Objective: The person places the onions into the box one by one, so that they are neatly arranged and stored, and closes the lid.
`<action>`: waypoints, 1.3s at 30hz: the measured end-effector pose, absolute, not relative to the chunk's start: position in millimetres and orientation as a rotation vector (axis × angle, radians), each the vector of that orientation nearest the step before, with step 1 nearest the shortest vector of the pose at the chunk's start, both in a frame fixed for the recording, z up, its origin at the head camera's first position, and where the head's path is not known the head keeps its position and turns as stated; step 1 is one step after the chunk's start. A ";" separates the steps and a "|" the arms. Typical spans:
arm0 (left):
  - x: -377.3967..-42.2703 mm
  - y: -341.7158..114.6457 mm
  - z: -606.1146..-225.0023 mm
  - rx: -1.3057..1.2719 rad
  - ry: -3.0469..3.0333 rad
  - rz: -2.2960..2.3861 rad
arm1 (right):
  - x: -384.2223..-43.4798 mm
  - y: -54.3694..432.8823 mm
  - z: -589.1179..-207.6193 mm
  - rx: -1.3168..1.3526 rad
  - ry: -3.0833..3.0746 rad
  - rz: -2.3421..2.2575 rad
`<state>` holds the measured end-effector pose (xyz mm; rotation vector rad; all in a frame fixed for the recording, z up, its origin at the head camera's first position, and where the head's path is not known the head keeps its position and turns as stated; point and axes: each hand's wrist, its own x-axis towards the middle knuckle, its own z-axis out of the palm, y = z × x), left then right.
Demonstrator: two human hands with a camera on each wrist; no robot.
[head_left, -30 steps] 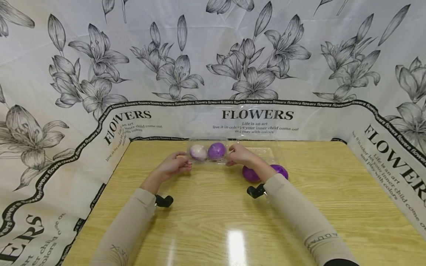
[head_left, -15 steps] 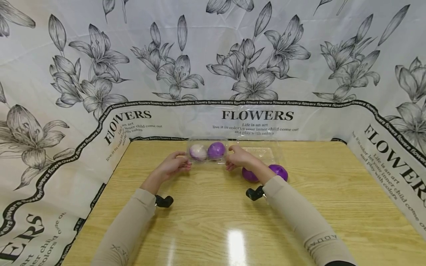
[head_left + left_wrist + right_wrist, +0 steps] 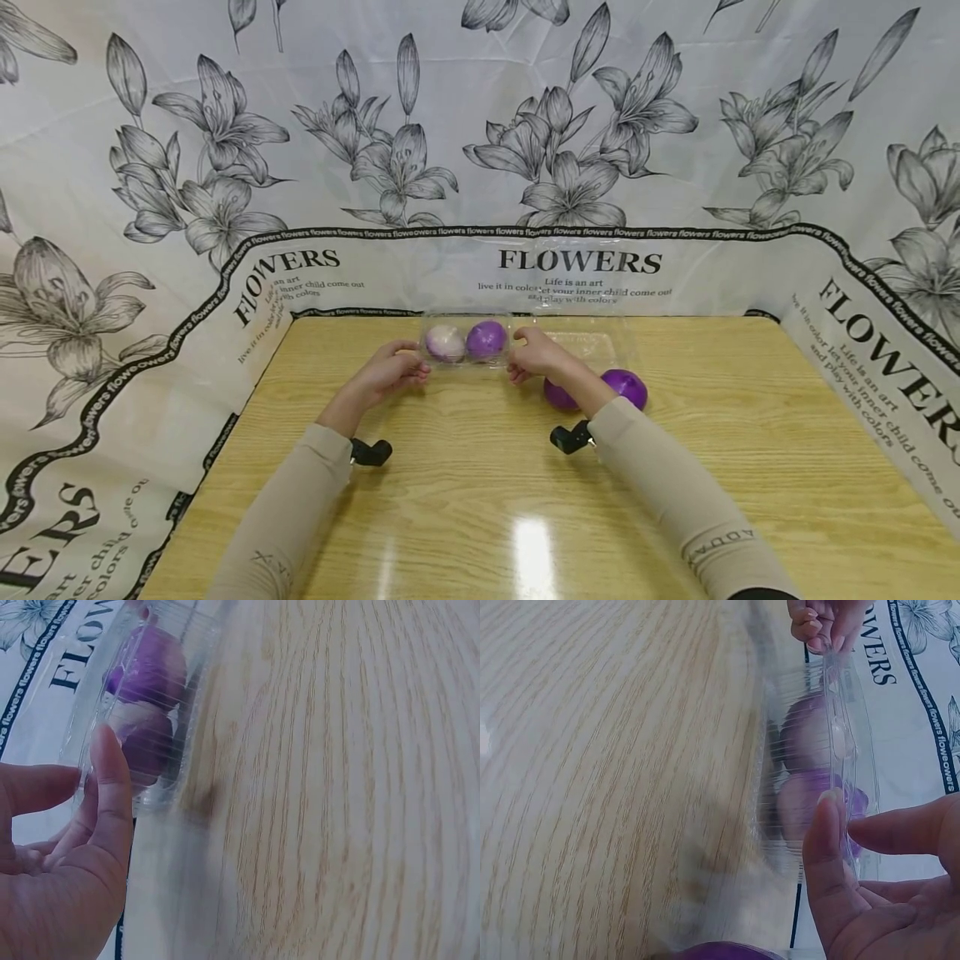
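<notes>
A lidded clear plastic clamshell box (image 3: 467, 365) stands near the back edge of the table, its long side across. Inside lie two round, glossy, onion-like things: one purple and white (image 3: 446, 343) at left, one mostly purple (image 3: 487, 340) at right. My left hand (image 3: 390, 372) pinches the box's rim at its left end; in the left wrist view its thumb and forefinger (image 3: 111, 754) meet the plastic edge. At the other end my right hand (image 3: 536, 354) pinches the rim, thumb and finger on either side of it in the right wrist view.
A second clear plastic box (image 3: 588, 342) stands open behind my right forearm, its lid raised against the flowered cloth (image 3: 705, 275). Two more purple round things lie before it, one (image 3: 626, 388) right of the forearm, the other (image 3: 558, 395) partly covered by it.
My right hand and wrist have shifted slightly left and lower along the box's right end. The left hand and the box stay almost where they were.
</notes>
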<state>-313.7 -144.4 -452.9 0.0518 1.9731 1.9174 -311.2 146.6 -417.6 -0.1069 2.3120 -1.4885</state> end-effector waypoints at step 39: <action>-299.5 -159.5 -437.2 0.152 2.270 1.792 | -263.2 198.8 -381.1 -0.583 2.765 -0.913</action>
